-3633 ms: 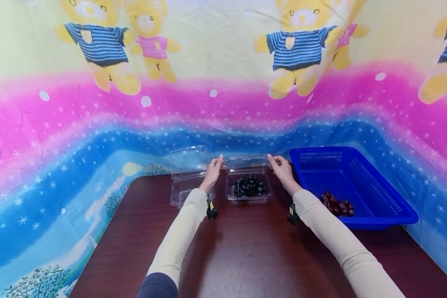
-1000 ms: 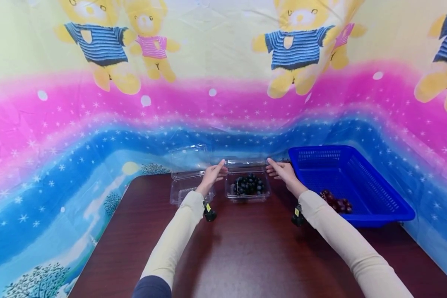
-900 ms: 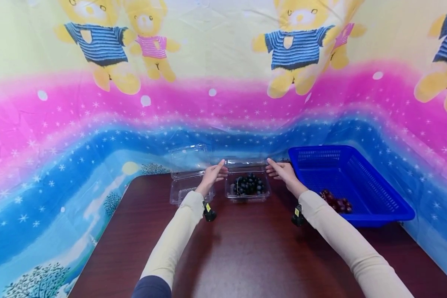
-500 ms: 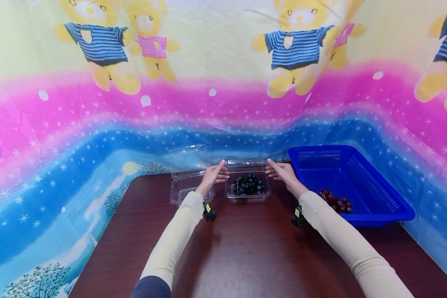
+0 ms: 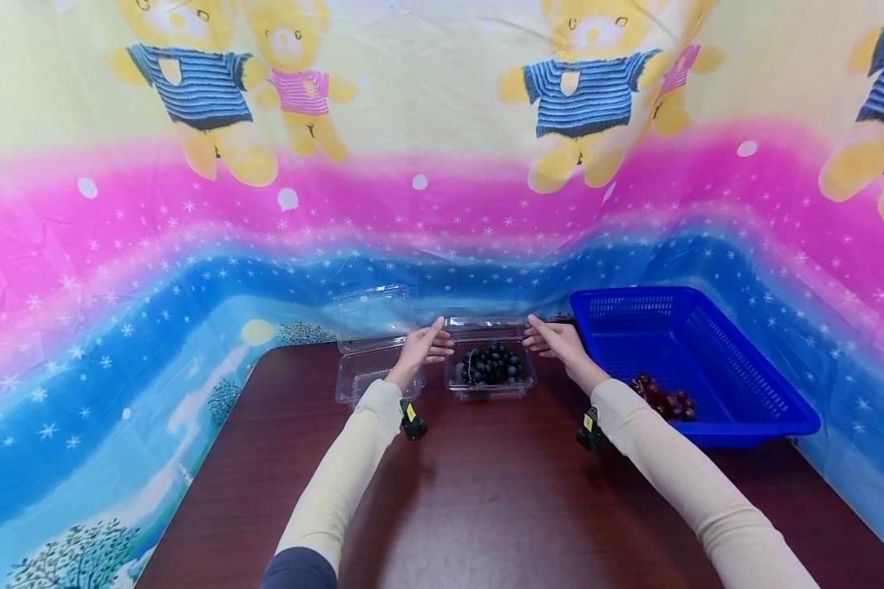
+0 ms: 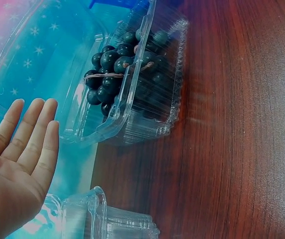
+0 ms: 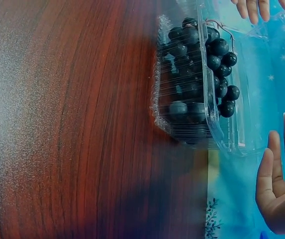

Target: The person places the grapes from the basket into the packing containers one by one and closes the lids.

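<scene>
A clear plastic clamshell box (image 5: 489,393) stands near the table's back edge, with a bunch of dark grapes (image 5: 492,365) inside. Its raised lid (image 5: 486,325) leans over at the back, still apart from the base. My left hand (image 5: 421,348) is at the lid's left corner, thumb tip right at the edge. At the opposite corner is my right hand (image 5: 560,343), its thumb placed likewise. Straight fingers show on the left hand (image 6: 23,167) in its wrist view, palm in sight and thumb mostly cut off. The right hand's fingers (image 7: 275,167) are also extended.
Another clear clamshell box (image 5: 368,378) stands to the left with its lid upright, partly behind the left hand. A blue plastic basket (image 5: 744,348) holding red grapes (image 5: 663,398) is on the right. A printed cloth (image 5: 427,221) hangs behind the brown table (image 5: 486,499).
Since the earliest frame, the lid's upper edge has come lower and both hands have sunk slightly with it, their fingers now more extended. Over the last second almost nothing moves.
</scene>
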`<action>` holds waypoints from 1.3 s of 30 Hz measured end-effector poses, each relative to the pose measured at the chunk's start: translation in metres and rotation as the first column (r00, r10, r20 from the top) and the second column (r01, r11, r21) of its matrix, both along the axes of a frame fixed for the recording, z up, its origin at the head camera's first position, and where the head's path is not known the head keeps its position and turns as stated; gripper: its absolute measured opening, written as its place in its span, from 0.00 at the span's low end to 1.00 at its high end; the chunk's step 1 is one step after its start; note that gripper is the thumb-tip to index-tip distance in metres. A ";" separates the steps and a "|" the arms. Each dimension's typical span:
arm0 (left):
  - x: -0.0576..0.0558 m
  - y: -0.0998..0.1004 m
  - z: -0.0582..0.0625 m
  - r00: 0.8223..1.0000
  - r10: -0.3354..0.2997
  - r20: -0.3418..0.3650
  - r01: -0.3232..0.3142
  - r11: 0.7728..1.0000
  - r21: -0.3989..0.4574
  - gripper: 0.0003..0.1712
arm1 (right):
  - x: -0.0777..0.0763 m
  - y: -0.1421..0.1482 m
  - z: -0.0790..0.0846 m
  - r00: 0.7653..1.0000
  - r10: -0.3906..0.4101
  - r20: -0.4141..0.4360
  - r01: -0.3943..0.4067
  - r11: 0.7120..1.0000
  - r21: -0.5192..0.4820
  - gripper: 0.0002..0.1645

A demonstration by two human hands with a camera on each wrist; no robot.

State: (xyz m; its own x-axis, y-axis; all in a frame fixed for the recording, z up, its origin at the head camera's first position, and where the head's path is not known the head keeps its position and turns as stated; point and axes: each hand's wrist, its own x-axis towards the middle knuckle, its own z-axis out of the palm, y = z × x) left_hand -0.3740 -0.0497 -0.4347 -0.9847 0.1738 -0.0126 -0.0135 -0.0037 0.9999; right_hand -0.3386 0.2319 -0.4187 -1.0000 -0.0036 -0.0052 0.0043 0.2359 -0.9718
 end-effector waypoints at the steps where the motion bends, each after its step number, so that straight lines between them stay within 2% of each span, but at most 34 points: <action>1: 0.001 0.000 0.000 1.000 0.001 0.000 -0.001 1.000 -0.004 0.36 | 0.003 -0.001 0.003 1.000 -0.002 0.005 0.002 1.000 -0.007 0.37; 6: 0.004 0.001 -0.001 1.000 0.000 -0.005 0.000 1.000 -0.014 0.36 | 0.010 -0.003 0.008 1.000 0.002 0.021 -0.002 1.000 -0.011 0.35; 13: 0.007 0.001 -0.004 1.000 -0.010 0.004 0.010 1.000 0.001 0.35 | 0.001 0.004 -0.009 1.000 -0.006 -0.009 0.006 1.000 0.006 0.37; 18: 0.009 0.000 -0.005 1.000 -0.018 0.004 0.018 1.000 -0.003 0.36 | 0.001 0.005 -0.015 0.999 -0.001 -0.037 0.001 1.000 0.001 0.38; 27: 0.010 -0.001 -0.006 0.999 -0.033 -0.007 0.033 0.999 -0.011 0.38 | -0.001 0.002 -0.015 1.000 -0.017 0.011 0.017 1.000 0.005 0.42; 32: 0.011 -0.002 -0.001 0.998 -0.060 0.005 0.060 0.998 0.008 0.37 | 0.002 0.002 -0.013 1.000 -0.011 0.004 0.011 1.000 -0.015 0.40; 39: 0.009 -0.001 -0.007 0.999 -0.023 -0.025 0.023 1.000 -0.008 0.33 | 0.002 0.002 -0.012 1.000 -0.012 -0.001 0.012 1.000 -0.011 0.42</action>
